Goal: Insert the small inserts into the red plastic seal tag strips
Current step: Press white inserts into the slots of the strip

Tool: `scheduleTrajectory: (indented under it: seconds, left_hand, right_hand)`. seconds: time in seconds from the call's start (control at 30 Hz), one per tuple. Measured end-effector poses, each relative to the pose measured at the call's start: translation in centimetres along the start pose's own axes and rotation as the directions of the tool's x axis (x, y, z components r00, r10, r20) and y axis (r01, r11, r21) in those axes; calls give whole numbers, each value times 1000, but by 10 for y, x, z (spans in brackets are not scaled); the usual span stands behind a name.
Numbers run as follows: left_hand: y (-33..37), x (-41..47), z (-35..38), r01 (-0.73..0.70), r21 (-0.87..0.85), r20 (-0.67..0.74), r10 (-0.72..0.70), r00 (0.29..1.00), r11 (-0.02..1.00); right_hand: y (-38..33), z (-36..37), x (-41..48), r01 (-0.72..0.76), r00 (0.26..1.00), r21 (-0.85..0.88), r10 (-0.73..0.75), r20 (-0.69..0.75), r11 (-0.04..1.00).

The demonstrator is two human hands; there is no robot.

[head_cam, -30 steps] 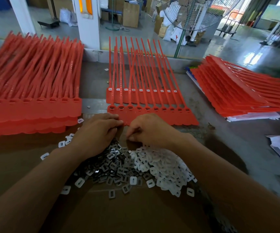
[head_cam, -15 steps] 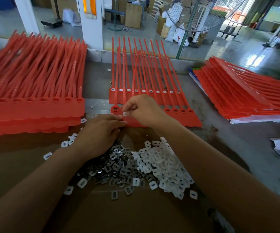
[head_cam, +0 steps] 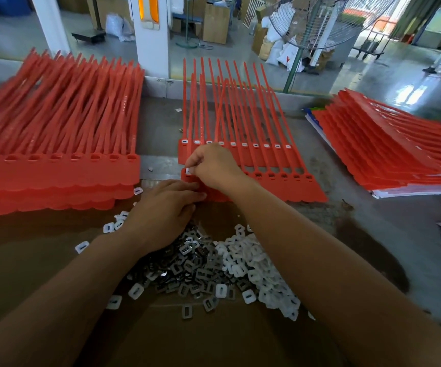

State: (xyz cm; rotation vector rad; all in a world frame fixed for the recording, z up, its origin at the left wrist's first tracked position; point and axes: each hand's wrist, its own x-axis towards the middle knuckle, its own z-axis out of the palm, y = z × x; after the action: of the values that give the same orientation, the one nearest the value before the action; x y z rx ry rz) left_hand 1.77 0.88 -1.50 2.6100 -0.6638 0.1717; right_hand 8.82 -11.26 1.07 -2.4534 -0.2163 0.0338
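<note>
A red seal tag strip point(head_cam: 288, 188) lies flat in the middle, on top of a second strip point(head_cam: 243, 152) whose sockets carry white inserts. My right hand point(head_cam: 214, 166) pinches a small white insert point(head_cam: 188, 170) over the leftmost socket of the near strip. My left hand point(head_cam: 166, 210) lies just below it, fingertips on the strip's near edge; whether it holds anything is hidden. A heap of metal inserts point(head_cam: 187, 266) and white plastic inserts point(head_cam: 256, 263) sits on brown cardboard point(head_cam: 214, 340) under my forearms.
A thick stack of red strips point(head_cam: 55, 144) fills the left of the table. Another stack point(head_cam: 389, 152) lies at the right on white papers. Loose inserts point(head_cam: 82, 246) are scattered left of the heap. A standing fan point(head_cam: 312, 25) and a white pillar point(head_cam: 151, 35) stand behind.
My right hand left the insert heap, rose to the near strip's left end and now holds a white insert at the first socket. My left hand stayed in place.
</note>
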Motion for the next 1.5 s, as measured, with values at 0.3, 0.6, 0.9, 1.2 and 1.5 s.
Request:
scheduleTrajectory:
  seconds: [0.3, 0.6, 0.9, 1.2, 1.5]
  left_hand:
    - [1, -2, 0, -7, 6, 2, 7, 1000, 1000]
    - [2, -2, -1, -3, -2, -3, 3, 1000, 1000]
    - [3, -3, -2, 3, 4, -4, -3, 1000, 1000]
    - [2, -3, 0, -4, 0, -14, 4, 1000, 1000]
    - [1, -2, 0, -5, -3, -9, 5, 1000, 1000]
  right_hand:
    - [-2, 3, -1, -24, 1000, -5, 24, 3, 1000]
    - [-3, 1, 0, -24, 1000, -16, 24, 8, 1000]
    - [-2, 6, 8, -74, 996, -63, 71, -50, 995]
    - [-4, 3, 22, -187, 980, -151, 195, 41, 971]
    - [-5, 0, 12, -168, 986, -18, 168, 1, 986]
